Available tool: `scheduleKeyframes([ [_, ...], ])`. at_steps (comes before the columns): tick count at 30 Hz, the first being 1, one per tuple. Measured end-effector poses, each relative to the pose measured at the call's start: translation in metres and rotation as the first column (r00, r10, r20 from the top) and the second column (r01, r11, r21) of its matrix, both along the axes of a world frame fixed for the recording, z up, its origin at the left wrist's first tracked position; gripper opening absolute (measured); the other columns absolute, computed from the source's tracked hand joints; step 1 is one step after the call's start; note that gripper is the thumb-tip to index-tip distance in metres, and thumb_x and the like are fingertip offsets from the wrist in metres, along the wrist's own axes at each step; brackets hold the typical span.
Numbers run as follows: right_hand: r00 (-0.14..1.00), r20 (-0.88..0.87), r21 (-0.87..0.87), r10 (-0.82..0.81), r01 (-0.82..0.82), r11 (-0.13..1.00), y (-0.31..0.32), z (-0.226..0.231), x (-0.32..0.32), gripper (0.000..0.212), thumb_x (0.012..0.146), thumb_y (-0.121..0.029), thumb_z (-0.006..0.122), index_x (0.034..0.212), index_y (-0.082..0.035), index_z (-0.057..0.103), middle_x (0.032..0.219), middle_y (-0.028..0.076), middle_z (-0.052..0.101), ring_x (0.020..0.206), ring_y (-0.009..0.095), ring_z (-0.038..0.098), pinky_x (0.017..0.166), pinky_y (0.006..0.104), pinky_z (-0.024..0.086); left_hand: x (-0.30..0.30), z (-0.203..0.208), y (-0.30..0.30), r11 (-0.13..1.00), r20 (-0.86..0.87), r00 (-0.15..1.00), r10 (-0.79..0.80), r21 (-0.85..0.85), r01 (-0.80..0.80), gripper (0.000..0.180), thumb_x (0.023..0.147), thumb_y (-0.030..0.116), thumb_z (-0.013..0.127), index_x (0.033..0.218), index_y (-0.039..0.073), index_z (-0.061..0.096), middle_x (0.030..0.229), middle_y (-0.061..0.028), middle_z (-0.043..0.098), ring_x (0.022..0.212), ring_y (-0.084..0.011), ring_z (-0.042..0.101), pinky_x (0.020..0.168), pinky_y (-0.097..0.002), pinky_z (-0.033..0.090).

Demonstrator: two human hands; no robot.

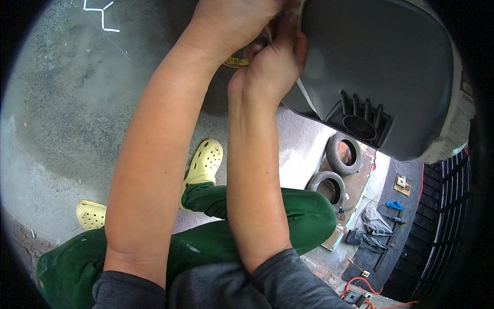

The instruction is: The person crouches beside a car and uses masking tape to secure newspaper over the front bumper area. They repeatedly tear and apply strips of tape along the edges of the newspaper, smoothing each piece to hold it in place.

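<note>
Both my hands meet at the left edge of a dark grey car bumper (pixel 381 62), close to the top of the view. My left hand (pixel 234 23) is bent inward and closed, with its fingertips mostly hidden at the upper border. Just below it, my right hand (pixel 272 64) is curled, its thumb and fingers against the bumper's edge. A yellow curved band with dark print, which looks like the core of a tape roll (pixel 237 62), shows beside the right fingers. A pale strip (pixel 307 98) runs down the bumper's edge below that hand.
Newspaper (pixel 455 121) covers the bumper's right side. Two tires (pixel 343 154) lie on a board at the right, near a dark mat (pixel 406 232) with cloths and tools. An orange cord (pixel 363 280) snakes at lower right. My yellow clogs (pixel 206 159) stand on concrete (pixel 67 118).
</note>
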State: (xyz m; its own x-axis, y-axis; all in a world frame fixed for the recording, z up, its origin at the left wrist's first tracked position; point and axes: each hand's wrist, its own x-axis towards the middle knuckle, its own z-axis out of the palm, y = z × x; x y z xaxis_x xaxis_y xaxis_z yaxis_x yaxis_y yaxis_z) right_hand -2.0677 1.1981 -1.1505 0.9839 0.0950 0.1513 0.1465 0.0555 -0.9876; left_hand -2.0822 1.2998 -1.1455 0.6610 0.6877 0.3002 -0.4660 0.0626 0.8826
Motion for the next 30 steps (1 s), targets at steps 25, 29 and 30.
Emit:
scheduleKeyframes([
  [25,0.991,-0.103,0.239,0.09,-0.063,0.969,0.034,0.009,0.005,0.03,0.112,-0.032,0.058,0.119,-0.004,0.065,0.098,0.004,0.069,0.074,0.009,0.06,0.062,0.024,0.048,0.007,-0.002,-0.005,0.976,0.112,0.977,0.182,0.099,-0.193,0.01,0.085,0.008,0.075,0.091,0.0,0.075,0.093,-0.0169,0.07,0.097,-0.0344,0.069,0.086,-0.0407,0.054],
  [29,0.99,-0.109,0.223,0.085,-0.059,0.973,0.034,0.016,0.004,0.03,0.113,-0.033,0.057,0.12,-0.004,0.065,0.098,0.003,0.068,0.072,0.008,0.058,0.061,0.0232,0.047,0.011,0.001,-0.014,0.951,0.062,0.958,0.282,0.115,-0.287,0.009,0.084,0.009,0.076,0.09,0.003,0.075,0.093,-0.0164,0.069,0.097,-0.0374,0.068,0.085,-0.0432,0.054],
  [30,0.989,-0.118,0.218,0.087,-0.059,0.974,0.037,0.017,0.001,0.03,0.113,-0.033,0.057,0.12,-0.005,0.065,0.098,0.003,0.068,0.072,0.007,0.057,0.06,0.023,0.047,0.013,-0.001,-0.015,0.938,0.048,0.946,0.321,0.121,-0.324,0.008,0.084,0.01,0.077,0.089,0.004,0.074,0.093,-0.0162,0.069,0.097,-0.0381,0.068,0.085,-0.0439,0.054],
])
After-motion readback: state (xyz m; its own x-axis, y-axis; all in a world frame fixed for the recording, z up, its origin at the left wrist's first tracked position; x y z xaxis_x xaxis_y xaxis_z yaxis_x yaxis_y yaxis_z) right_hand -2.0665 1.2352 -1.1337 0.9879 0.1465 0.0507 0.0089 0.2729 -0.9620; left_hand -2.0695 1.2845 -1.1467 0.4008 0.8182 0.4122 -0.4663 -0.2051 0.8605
